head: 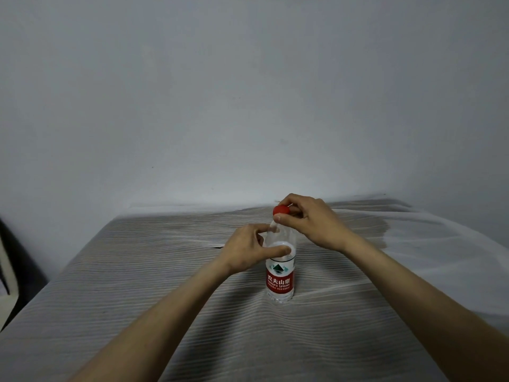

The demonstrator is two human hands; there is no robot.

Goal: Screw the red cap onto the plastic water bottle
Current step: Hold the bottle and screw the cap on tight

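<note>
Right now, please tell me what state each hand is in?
Left hand: closed around the upper body of the water bottle.
Right hand: fingertips pinched on the red cap on the bottle's top.

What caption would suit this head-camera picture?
Right hand pinches the red cap atop an upright water bottle steadied by the left hand.

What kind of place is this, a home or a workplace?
Probably a plain room at home, though that is a guess. The water bottle stands on a table covered with a striped cloth, pushed against a bare pale wall. No tools or machines are in view.
</note>
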